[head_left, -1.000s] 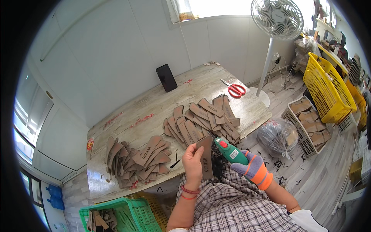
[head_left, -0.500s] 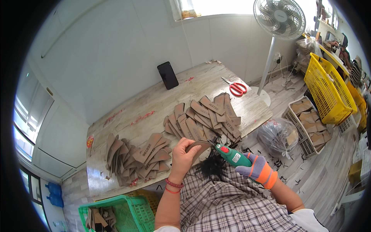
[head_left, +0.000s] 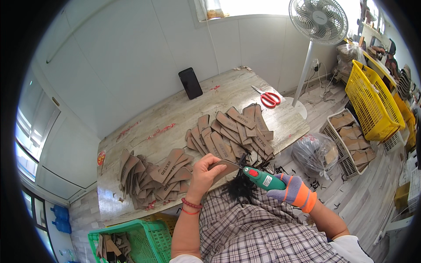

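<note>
first, a checked cloth garment in brown, white and black (head_left: 245, 232), spread across the person's lap. on it, a loose tuft of thin black strips (head_left: 239, 187), below the working point.

left hand (head_left: 203, 175): bare, with a red bead bracelet (head_left: 191, 203) and a red cord at the wrist; thumb and fingers pinched closed on one thin, curved brown piece with a dark edge (head_left: 229, 168), raised above the table's near edge.

right hand (head_left: 293, 192): in a purple-grey and orange glove, fingers wrapped closed around a green handheld tool with a red button and white label (head_left: 263, 179). its dark tip stands at the right end of the brown piece; whether they touch cannot be told.

lower left: one green plastic basket (head_left: 158, 234), more brown pieces inside.

next, a pale wood-grain table with red marks (head_left: 175, 117), bearing two heaps of like pieces, one at left (head_left: 155, 179), one at right (head_left: 232, 131). beyond the right heap, red-handled scissors (head_left: 270, 100); at the far edge, an upright black phone (head_left: 190, 83).

floor, right: a tied clear plastic bag (head_left: 315, 153), a pale crate of brown parts (head_left: 335, 151), a yellow slatted basket (head_left: 368, 101).

farthest: a white pedestal fan (head_left: 319, 17).
</note>
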`<act>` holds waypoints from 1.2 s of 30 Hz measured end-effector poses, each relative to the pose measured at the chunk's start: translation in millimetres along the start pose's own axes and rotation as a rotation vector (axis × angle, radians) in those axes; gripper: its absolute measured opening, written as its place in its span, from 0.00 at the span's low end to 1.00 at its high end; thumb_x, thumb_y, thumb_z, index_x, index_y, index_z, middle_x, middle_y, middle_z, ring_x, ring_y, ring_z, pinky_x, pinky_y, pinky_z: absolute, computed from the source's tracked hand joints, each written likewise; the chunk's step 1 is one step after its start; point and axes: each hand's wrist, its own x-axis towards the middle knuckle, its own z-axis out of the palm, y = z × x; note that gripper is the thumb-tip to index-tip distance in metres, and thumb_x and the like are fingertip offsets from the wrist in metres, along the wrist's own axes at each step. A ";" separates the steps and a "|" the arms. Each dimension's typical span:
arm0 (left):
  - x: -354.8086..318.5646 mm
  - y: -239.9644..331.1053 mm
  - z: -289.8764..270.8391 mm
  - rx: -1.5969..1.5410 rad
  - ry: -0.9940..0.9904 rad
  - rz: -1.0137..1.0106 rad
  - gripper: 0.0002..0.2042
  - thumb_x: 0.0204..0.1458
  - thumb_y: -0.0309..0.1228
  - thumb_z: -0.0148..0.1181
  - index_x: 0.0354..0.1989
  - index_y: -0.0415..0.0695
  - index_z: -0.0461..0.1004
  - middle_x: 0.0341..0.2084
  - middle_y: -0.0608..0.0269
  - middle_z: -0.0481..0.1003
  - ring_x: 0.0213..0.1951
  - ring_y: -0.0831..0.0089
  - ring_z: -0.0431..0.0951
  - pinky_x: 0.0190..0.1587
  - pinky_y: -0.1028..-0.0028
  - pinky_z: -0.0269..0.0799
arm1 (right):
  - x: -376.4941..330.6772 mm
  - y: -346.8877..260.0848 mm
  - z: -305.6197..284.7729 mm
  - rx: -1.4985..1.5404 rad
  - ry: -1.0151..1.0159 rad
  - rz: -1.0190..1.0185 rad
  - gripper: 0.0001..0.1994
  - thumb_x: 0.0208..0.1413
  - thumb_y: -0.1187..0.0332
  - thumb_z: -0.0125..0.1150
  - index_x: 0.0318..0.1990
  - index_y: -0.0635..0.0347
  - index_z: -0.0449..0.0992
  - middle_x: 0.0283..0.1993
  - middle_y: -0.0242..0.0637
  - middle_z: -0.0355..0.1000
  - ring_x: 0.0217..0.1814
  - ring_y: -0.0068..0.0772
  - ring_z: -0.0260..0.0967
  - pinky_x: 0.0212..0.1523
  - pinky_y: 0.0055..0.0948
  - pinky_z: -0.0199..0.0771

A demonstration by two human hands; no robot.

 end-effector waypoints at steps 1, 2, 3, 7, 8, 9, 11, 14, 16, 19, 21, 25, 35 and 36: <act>0.0 0.9 0.0 0.002 -0.004 -0.002 0.04 0.49 0.23 0.64 0.29 0.34 0.77 0.25 0.72 0.67 0.30 0.84 0.65 0.34 0.82 0.60 | 0.1 -0.6 -0.6 0.001 -0.006 0.002 0.27 0.48 0.59 0.74 0.52 0.65 0.73 0.26 0.32 0.76 0.22 0.17 0.70 0.25 0.19 0.71; -0.2 2.0 0.0 0.006 -0.007 -0.008 0.04 0.49 0.23 0.64 0.29 0.34 0.77 0.25 0.72 0.67 0.30 0.84 0.65 0.34 0.82 0.60 | 0.1 -1.2 -1.0 0.003 -0.012 0.005 0.27 0.48 0.59 0.74 0.52 0.65 0.73 0.27 0.32 0.76 0.22 0.17 0.70 0.25 0.19 0.71; -0.3 3.4 0.0 0.011 -0.010 -0.012 0.05 0.49 0.23 0.64 0.29 0.34 0.77 0.25 0.72 0.67 0.29 0.84 0.65 0.34 0.82 0.60 | -0.3 -1.6 -1.3 0.012 -0.014 0.004 0.27 0.48 0.59 0.74 0.52 0.65 0.73 0.27 0.32 0.76 0.23 0.17 0.70 0.26 0.19 0.71; 0.5 1.0 -1.8 0.009 -0.032 -0.019 0.05 0.48 0.23 0.64 0.28 0.34 0.77 0.25 0.72 0.66 0.29 0.83 0.64 0.33 0.81 0.59 | -1.1 -1.6 -2.0 0.032 -0.026 0.003 0.27 0.48 0.59 0.74 0.52 0.65 0.73 0.27 0.32 0.76 0.24 0.16 0.70 0.27 0.19 0.71; 0.3 1.0 -2.2 0.012 -0.044 -0.021 0.05 0.48 0.24 0.64 0.28 0.34 0.77 0.25 0.72 0.67 0.29 0.83 0.64 0.33 0.81 0.59 | -1.1 -1.2 -2.3 0.033 -0.030 0.002 0.27 0.48 0.59 0.74 0.52 0.65 0.73 0.28 0.32 0.75 0.24 0.16 0.70 0.27 0.19 0.71; 0.5 1.3 -2.5 0.013 -0.057 -0.023 0.05 0.49 0.24 0.64 0.28 0.34 0.77 0.25 0.72 0.67 0.29 0.83 0.64 0.33 0.81 0.59 | -1.0 -0.6 -2.7 0.018 -0.030 -0.011 0.27 0.48 0.59 0.74 0.52 0.65 0.73 0.28 0.31 0.75 0.24 0.16 0.70 0.27 0.19 0.71; 1.0 1.9 -2.7 0.021 -0.085 -0.029 0.05 0.49 0.24 0.64 0.29 0.34 0.77 0.24 0.72 0.67 0.29 0.83 0.64 0.33 0.81 0.59 | -0.3 0.8 -3.0 -0.011 -0.031 -0.038 0.27 0.48 0.59 0.73 0.52 0.65 0.73 0.29 0.31 0.75 0.25 0.16 0.70 0.27 0.19 0.70; 1.1 4.3 -2.3 0.034 -0.126 -0.037 0.05 0.49 0.24 0.64 0.29 0.35 0.77 0.24 0.72 0.67 0.28 0.83 0.64 0.33 0.80 0.59 | 0.1 1.8 -2.2 0.024 -0.041 -0.010 0.27 0.48 0.58 0.73 0.52 0.64 0.73 0.30 0.31 0.76 0.25 0.15 0.69 0.27 0.19 0.70; 0.9 7.4 -0.5 0.037 -0.150 -0.041 0.05 0.49 0.24 0.64 0.29 0.35 0.77 0.24 0.72 0.67 0.29 0.83 0.64 0.33 0.80 0.59 | 0.8 2.2 -2.1 0.029 -0.047 -0.020 0.28 0.48 0.58 0.73 0.53 0.64 0.73 0.30 0.31 0.76 0.25 0.15 0.69 0.27 0.19 0.70; 0.2 1.0 1.5 0.000 -0.192 -0.041 0.05 0.48 0.24 0.65 0.29 0.35 0.76 0.24 0.72 0.67 0.29 0.83 0.65 0.33 0.80 0.59 | 1.6 -1.6 -1.6 0.001 -0.056 -0.013 0.28 0.48 0.58 0.73 0.53 0.64 0.73 0.30 0.31 0.76 0.25 0.15 0.69 0.27 0.19 0.70; -0.8 -3.0 1.6 0.019 -0.208 -0.074 0.06 0.48 0.25 0.65 0.29 0.35 0.76 0.24 0.71 0.69 0.28 0.83 0.66 0.32 0.80 0.61 | 3.3 -6.4 -0.3 -0.017 -0.062 -0.003 0.29 0.47 0.56 0.73 0.53 0.64 0.73 0.30 0.31 0.76 0.25 0.16 0.70 0.27 0.19 0.71; -3.5 0.8 1.0 0.082 -0.199 -0.084 0.07 0.47 0.26 0.65 0.28 0.35 0.75 0.24 0.70 0.69 0.28 0.82 0.67 0.32 0.79 0.62 | 12.3 -7.2 7.6 -0.006 -0.063 -0.033 0.30 0.47 0.53 0.74 0.53 0.64 0.73 0.29 0.32 0.77 0.25 0.16 0.71 0.28 0.18 0.72; 17.7 -43.6 -106.7 1.137 0.520 0.295 0.11 0.46 0.34 0.66 0.34 0.42 0.75 0.33 0.58 0.71 0.39 0.60 0.70 0.43 0.62 0.64 | 14.5 32.2 10.0 0.222 0.013 0.007 0.24 0.48 0.58 0.74 0.48 0.63 0.75 0.27 0.29 0.75 0.25 0.14 0.68 0.27 0.18 0.70; 33.9 -53.6 -81.8 1.086 0.533 0.242 0.13 0.45 0.36 0.67 0.35 0.45 0.74 0.34 0.60 0.70 0.41 0.57 0.68 0.46 0.59 0.61 | 15.7 35.2 11.5 0.225 0.029 0.016 0.24 0.48 0.58 0.74 0.48 0.63 0.75 0.26 0.28 0.74 0.24 0.14 0.68 0.27 0.17 0.70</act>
